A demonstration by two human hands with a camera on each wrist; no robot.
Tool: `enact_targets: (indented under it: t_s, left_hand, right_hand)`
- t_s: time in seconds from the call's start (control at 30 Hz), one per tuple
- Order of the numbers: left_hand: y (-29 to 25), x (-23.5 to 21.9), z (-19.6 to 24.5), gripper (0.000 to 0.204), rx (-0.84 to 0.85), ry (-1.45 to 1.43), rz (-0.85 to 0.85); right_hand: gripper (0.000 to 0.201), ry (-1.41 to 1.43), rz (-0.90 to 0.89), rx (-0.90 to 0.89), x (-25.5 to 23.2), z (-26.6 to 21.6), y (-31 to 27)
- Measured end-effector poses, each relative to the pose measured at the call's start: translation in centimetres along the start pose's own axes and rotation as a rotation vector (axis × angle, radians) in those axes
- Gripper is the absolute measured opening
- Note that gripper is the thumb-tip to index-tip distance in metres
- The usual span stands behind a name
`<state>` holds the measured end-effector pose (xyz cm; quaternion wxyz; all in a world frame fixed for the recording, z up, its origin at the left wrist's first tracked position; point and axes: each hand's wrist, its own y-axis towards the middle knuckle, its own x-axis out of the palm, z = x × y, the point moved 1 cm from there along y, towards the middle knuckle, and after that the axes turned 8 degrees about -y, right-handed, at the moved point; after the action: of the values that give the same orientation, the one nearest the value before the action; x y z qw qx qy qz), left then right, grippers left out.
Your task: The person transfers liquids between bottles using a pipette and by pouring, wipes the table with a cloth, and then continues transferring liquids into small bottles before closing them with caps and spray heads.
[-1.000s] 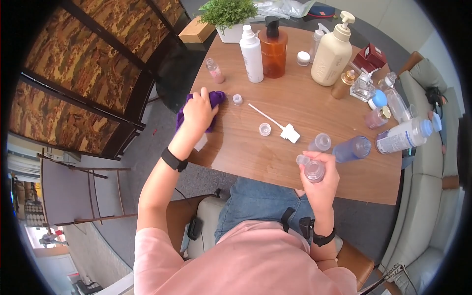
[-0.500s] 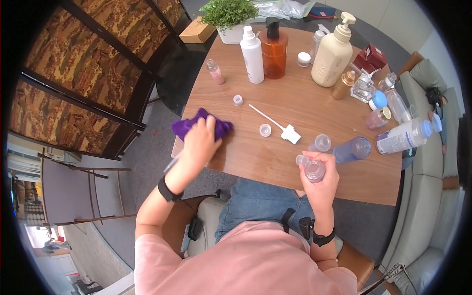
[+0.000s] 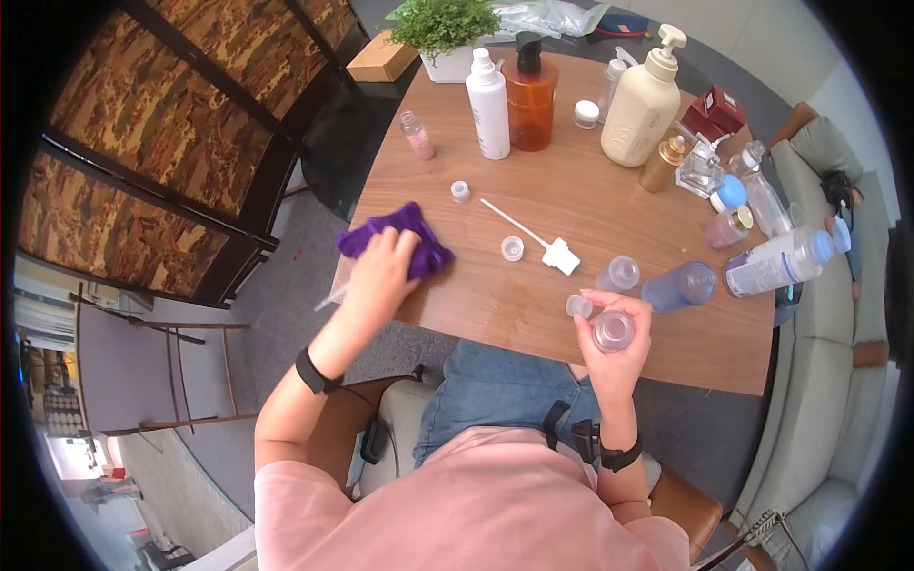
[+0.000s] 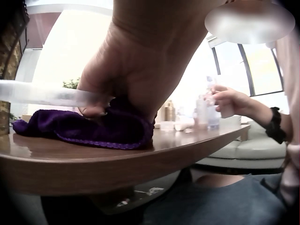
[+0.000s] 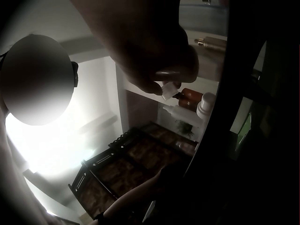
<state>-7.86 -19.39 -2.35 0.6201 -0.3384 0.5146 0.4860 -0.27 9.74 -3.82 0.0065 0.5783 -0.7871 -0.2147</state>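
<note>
My left hand (image 3: 383, 276) holds a bunched purple cloth (image 3: 419, 224) against the tabletop near its left front edge. A clear, tube-like piece (image 4: 42, 93) sticks out from under that palm, its far end hidden by the hand. Over the front edge at the right, my right hand (image 3: 614, 371) grips a small clear bottle (image 3: 612, 330), its open mouth facing up. The same hand pinches a small translucent cap (image 3: 577, 305) between thumb and finger. A white spray pump (image 3: 560, 255) with a long thin tube lies mid-table, near two small clear caps, one close by (image 3: 512, 248).
A clear container (image 3: 621, 273) and a blue bottle (image 3: 681, 287) are just beyond my right hand. Farther back stand a cream pump bottle (image 3: 640, 114), an amber bottle (image 3: 530, 105), and a white bottle (image 3: 490, 109). A small pink bottle (image 3: 417, 138) stands at the back left.
My left hand has drawn the purple cloth from farther up the left edge toward the front, and the cloth lies more spread out. My right hand has barely moved.
</note>
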Motion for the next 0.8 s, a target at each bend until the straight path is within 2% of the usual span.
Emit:
enact_targets:
  t_s: [0.1, 0.2, 0.27, 0.3, 0.33, 0.4, 0.43, 0.47, 0.53, 0.57, 0.6, 0.7, 0.73, 0.8]
  left_hand:
    - [1.9, -0.2, -3.3, 0.052, 0.047, 0.029, 0.063]
    - [3.1, -0.8, -4.1, 0.055, 0.106, -0.002, 0.061]
    - [3.1, -2.7, -2.1, 0.065, 0.117, 0.049, 0.001]
    - [2.7, -3.2, -1.2, 0.078, 0.091, 0.122, 0.028]
    - [2.5, -3.6, 0.0, 0.078, 0.105, 0.117, 0.024]
    - [2.5, -4.4, 2.6, 0.079, 0.069, 0.235, 0.162]
    - [2.6, -4.8, 4.0, 0.073, 0.133, 0.193, 0.248]
    - [2.8, -4.9, 5.0, 0.073, 0.141, 0.186, 0.245]
    - [3.1, -5.0, 6.8, 0.06, 0.208, -0.048, 0.198]
    - [3.2, -5.0, 8.0, 0.05, 0.225, -0.076, 0.147]
    - [3.2, -4.6, 8.6, 0.05, 0.231, -0.076, 0.146]
    - [3.2, -3.1, 10.4, 0.046, 0.379, -0.197, -0.044]
    - [3.2, -2.6, 11.0, 0.046, 0.385, -0.196, -0.047]
    - [3.0, -1.5, 12.2, 0.044, 0.392, -0.268, -0.16]
  right_hand:
    - [0.037, -0.053, -0.02, -0.027, 0.0, 0.4, -0.1]
    - [0.035, -0.072, -0.035, -0.014, 0.0, 0.8, -0.4]
    - [0.036, -0.17, -0.046, -0.057, -0.4, 0.8, -0.4]
    - [0.036, -0.267, -0.065, -0.098, -0.6, 0.8, -0.4]
    - [0.036, -0.276, -0.054, -0.092, -0.8, 0.7, -0.4]
    - [0.038, -0.377, -0.085, -0.129, -1.1, 0.5, -0.4]
    - [0.038, -0.386, -0.079, -0.124, -1.3, 0.5, -0.4]
    - [0.034, -0.4, -0.107, -0.112, -1.3, 0.5, -0.3]
    - [0.03, -0.418, -0.13, -0.095, -1.5, 0.9, -0.4]
    - [0.034, -0.417, -0.133, -0.109, -1.4, 1.3, -0.5]
    - [0.038, -0.414, -0.136, -0.123, -1.3, 1.5, -0.6]
    - [0.037, -0.425, -0.139, -0.14, -1.4, 1.5, -0.5]
    - [0.037, -0.425, -0.133, -0.136, -1.4, 1.6, -0.5]
    - [0.038, -0.415, -0.144, -0.125, -1.4, 1.6, -0.4]
